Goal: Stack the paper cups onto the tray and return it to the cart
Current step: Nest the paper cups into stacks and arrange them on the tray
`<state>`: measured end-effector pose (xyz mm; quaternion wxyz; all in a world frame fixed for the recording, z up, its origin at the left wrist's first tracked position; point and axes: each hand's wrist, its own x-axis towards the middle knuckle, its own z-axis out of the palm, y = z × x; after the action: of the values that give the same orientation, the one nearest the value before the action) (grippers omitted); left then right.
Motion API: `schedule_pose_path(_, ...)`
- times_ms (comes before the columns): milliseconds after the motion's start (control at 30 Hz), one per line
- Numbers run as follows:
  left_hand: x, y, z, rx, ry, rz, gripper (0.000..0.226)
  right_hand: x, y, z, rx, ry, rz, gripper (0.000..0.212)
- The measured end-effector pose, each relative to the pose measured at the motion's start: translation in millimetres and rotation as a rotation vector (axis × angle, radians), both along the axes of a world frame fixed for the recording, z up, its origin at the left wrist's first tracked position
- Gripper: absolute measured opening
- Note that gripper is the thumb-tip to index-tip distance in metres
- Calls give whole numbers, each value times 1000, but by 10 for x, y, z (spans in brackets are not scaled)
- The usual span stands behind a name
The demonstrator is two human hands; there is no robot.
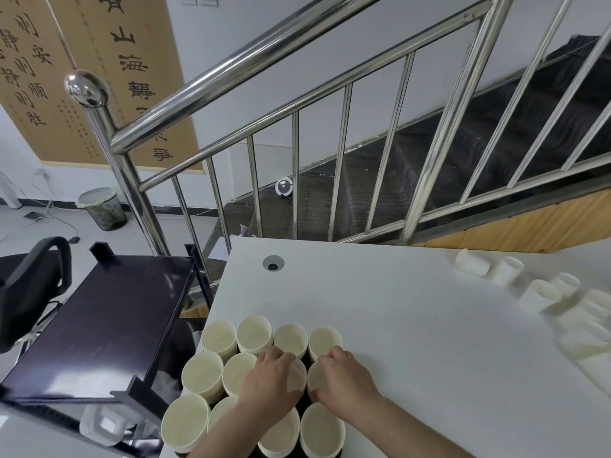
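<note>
- Twelve or so cream paper cups (pixel 254 333) stand upright in close rows on a dark tray (pixel 305 360), which shows only as black gaps between them, at the near left corner of the white counter (pixel 413 325).
- Left of the counter, the dark-topped metal cart (pixel 99 319) waits with its top shelf bare, just beside the tray; the short reach suggests the tray can go straight across once loaded.
- A black office chair (pixel 29 285) sits at the far left, with a mesh waste bin (pixel 104 209) on the pale tiled floor beyond it.
- Over the third and fourth columns of cups, the person's left hand (pixel 269 380) curls its fingers round the rim of one middle-row cup, apparently seating it in its row.
- Just beside it, the right hand (pixel 342 375) grips the neighbouring cup by its rim in the same way; the two hands are near but apart.
- At the counter's far right, more white cups (pixel 509 269) remain loose, some upright and some on their sides, so the stacking looks unfinished.
- Behind the counter, a polished steel stair railing (pixel 297 104) climbs past calligraphy scrolls (pixel 99 77) on the white wall.
</note>
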<state>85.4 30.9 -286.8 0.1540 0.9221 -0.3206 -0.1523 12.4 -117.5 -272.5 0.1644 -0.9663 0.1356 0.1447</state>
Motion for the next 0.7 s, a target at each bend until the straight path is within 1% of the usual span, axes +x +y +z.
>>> schedule_pose_path(133, -26, -11, 16, 14, -6, 5, 57, -8, 2, 3, 1, 3, 12, 40)
schedule_pose_path(233, -68, -54, 64, 29, -37, 4, 57, -63, -56, 56, 3, -36, 19, 45)
schedule_pose_path(367, -151, -207, 168, -7, -77, -11, 57, -178, -237, 182, 0, -110, -2, 49)
schedule_pose_path(500, -353, -505, 266, -94, -98, -44, 57, -422, -532, 321, 4, -167, -25, 53)
schedule_pose_path(700, -910, -1273, 312, -171, -71, -148, 55, -1175, -1254, 429, -12, -174, -122, 55)
